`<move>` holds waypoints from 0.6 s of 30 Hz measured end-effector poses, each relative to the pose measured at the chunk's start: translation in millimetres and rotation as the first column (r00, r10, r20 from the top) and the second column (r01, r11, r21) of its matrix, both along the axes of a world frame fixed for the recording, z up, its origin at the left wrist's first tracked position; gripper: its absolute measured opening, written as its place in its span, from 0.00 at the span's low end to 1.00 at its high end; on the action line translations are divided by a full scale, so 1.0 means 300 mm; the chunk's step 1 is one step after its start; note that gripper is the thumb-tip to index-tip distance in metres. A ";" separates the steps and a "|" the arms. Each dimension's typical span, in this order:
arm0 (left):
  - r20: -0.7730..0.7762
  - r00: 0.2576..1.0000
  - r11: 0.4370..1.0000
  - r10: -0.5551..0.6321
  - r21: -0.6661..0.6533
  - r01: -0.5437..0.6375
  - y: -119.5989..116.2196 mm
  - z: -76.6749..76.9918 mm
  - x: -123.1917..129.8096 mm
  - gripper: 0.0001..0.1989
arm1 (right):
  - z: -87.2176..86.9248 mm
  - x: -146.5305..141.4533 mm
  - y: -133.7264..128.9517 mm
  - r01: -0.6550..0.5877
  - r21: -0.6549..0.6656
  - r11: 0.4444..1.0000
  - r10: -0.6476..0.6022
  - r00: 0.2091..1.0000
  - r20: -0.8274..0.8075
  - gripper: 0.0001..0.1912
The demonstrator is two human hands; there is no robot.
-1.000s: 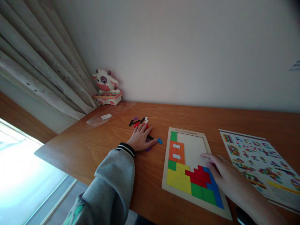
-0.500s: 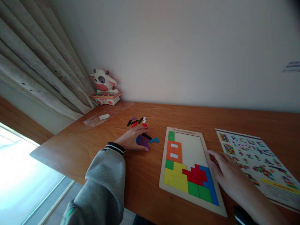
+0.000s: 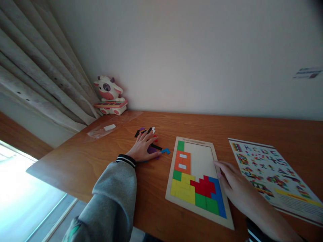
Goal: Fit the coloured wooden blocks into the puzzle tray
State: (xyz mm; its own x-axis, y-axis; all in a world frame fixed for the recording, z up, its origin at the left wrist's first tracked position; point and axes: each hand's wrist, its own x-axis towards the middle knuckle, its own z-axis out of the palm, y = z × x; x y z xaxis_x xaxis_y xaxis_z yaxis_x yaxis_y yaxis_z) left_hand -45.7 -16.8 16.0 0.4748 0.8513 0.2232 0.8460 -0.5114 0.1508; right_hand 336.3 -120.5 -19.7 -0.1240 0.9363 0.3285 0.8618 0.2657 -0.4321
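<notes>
Fingers spread, my left hand (image 3: 143, 148) lies over a loose pile of puzzle pieces, partly hiding a purple piece (image 3: 151, 150). A blue zigzag piece (image 3: 166, 151) is just right of its thumb, and a black bar (image 3: 156, 147) shows between thumb and fingers. My right hand (image 3: 230, 176) rests at the right edge of a wooden puzzle board (image 3: 199, 214), index finger stretched onto the frame, the other fingers partly hidden. Orange (image 3: 186, 161), yellow (image 3: 183, 191), red (image 3: 205, 186), green and blue pieces fill the board's left side and bottom; its upper right is bare wood.
A printed pattern sheet (image 3: 285, 191) lies right of the board. At the back left are a clear plastic bag (image 3: 97, 133) and a toy cow with a keyboard (image 3: 110, 95) against the wall. The table's left edge borders a bright window.
My left hand has moved slightly forward over the pile, its fingers now spread across the black and red pieces. My right hand stays at the board's edge. The view has shifted slightly.
</notes>
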 end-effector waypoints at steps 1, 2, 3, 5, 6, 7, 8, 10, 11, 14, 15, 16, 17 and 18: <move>-0.001 0.999 0.999 0.046 0.003 -0.046 0.004 -0.003 0.001 0.42 | 0.000 0.000 0.000 -0.003 -0.002 1.000 0.003 1.000 0.004 0.19; -0.004 0.996 0.996 0.088 -0.010 -0.088 0.008 -0.007 0.002 0.43 | -0.001 0.001 0.000 -0.006 -0.007 1.000 0.006 1.000 0.008 0.20; -0.007 0.993 0.993 0.117 -0.031 -0.118 0.010 -0.012 0.001 0.44 | -0.002 0.001 0.000 -0.008 -0.014 1.000 0.008 1.000 0.011 0.20; -0.017 0.991 0.989 0.131 -0.066 -0.131 0.012 -0.021 0.001 0.43 | -0.004 0.001 -0.001 -0.009 -0.022 1.000 0.009 1.000 0.014 0.21; -0.019 0.992 0.990 0.125 -0.069 -0.126 0.011 -0.024 0.000 0.42 | -0.006 0.002 -0.001 -0.007 -0.022 1.000 0.007 1.000 0.015 0.21; -0.020 0.993 0.991 0.120 -0.063 -0.121 0.009 -0.026 0.001 0.41 | -0.008 0.002 -0.001 -0.004 -0.020 1.000 0.004 1.000 0.016 0.21; -0.020 0.993 0.992 0.114 -0.054 -0.115 0.006 -0.026 0.001 0.40 | -0.009 0.002 -0.001 0.000 -0.016 1.000 0.000 1.000 0.018 0.21; -0.021 0.995 0.994 0.102 -0.026 -0.103 0.002 -0.024 0.005 0.38 | -0.010 0.003 0.000 0.007 -0.004 1.000 -0.007 1.000 0.023 0.21; -0.019 0.995 0.995 0.102 -0.005 -0.102 0.003 -0.023 0.008 0.37 | -0.010 0.003 0.001 0.008 0.000 1.000 -0.008 1.000 0.025 0.21; -0.005 0.992 0.990 0.123 0.064 -0.123 0.021 -0.019 0.016 0.35 | -0.009 0.002 0.004 0.006 -0.001 1.000 -0.006 1.000 0.026 0.22; 0.003 0.990 0.987 0.140 0.076 -0.140 0.032 -0.019 0.019 0.36 | -0.009 0.002 0.005 0.004 -0.002 1.000 -0.004 1.000 0.028 0.22; 0.010 0.987 0.984 0.160 0.073 -0.160 0.044 -0.020 0.020 0.37 | -0.011 0.002 0.006 0.003 -0.003 1.000 -0.003 0.999 0.033 0.22; 0.013 0.983 0.982 0.182 0.054 -0.183 0.057 -0.021 0.021 0.37 | -0.014 0.002 0.008 0.004 0.001 1.000 -0.004 0.999 0.039 0.22; 0.010 0.979 0.979 0.204 0.022 -0.204 0.068 -0.022 0.021 0.38 | -0.017 0.003 0.009 0.004 0.006 1.000 -0.004 0.999 0.044 0.22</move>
State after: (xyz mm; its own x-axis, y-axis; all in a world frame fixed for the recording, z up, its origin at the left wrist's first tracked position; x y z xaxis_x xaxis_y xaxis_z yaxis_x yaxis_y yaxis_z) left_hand -39.3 3.5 9.5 0.2897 0.9247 0.2468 0.9318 -0.3314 0.1480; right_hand 337.1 -117.8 -24.9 -0.1350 0.9349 0.3282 0.8810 0.2648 -0.3920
